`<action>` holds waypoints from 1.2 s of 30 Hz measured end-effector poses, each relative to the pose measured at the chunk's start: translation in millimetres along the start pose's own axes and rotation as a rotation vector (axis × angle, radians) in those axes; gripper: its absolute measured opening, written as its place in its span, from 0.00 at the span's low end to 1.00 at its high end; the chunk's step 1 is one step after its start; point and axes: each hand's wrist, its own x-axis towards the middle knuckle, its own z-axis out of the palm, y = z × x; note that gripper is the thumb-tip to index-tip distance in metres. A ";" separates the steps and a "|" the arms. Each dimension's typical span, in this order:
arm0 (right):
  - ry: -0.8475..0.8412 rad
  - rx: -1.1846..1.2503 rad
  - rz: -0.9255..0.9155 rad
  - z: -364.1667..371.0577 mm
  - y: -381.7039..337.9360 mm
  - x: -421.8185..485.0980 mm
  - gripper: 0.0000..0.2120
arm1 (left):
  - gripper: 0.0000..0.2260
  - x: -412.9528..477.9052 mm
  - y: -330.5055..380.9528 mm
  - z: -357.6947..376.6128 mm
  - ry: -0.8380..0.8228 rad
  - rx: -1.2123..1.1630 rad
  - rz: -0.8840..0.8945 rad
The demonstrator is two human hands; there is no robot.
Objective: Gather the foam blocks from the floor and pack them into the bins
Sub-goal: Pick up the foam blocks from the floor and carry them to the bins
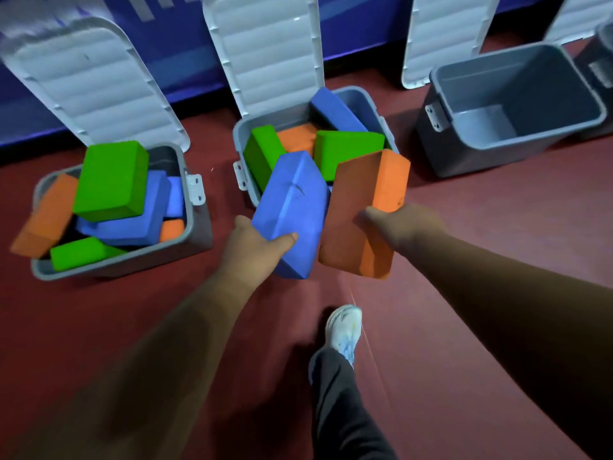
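Note:
My left hand (255, 250) grips a blue foam block (292, 207) from below, thumb across its face. My right hand (398, 224) grips an orange foam block (365, 214) by its right edge. Both blocks hang side by side over the near rim of the middle bin (239, 144), which holds green, orange and blue blocks piled above its rim. The left bin (189, 224) is heaped with several green, blue and orange blocks. The right bin (517, 104) has nothing in it.
All three grey bins stand on dark red floor along a blue wall, their pale lids (265, 51) propped open behind them. My foot in a white shoe (345, 330) and a dark trouser leg are below the held blocks. A further grey container shows at the far right edge.

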 end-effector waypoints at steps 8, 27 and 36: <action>0.056 0.080 -0.051 -17.6 -88.9 156.9 0.28 | 0.33 159.1 55.8 1.9 0.041 -0.039 -0.010; -0.009 0.747 0.266 3.0 -182.1 309.5 0.26 | 0.37 367.2 57.7 53.4 -0.089 -0.161 -0.141; -0.225 0.660 0.364 41.4 -182.4 315.6 0.26 | 0.47 365.0 32.5 52.8 -0.204 -0.149 -0.128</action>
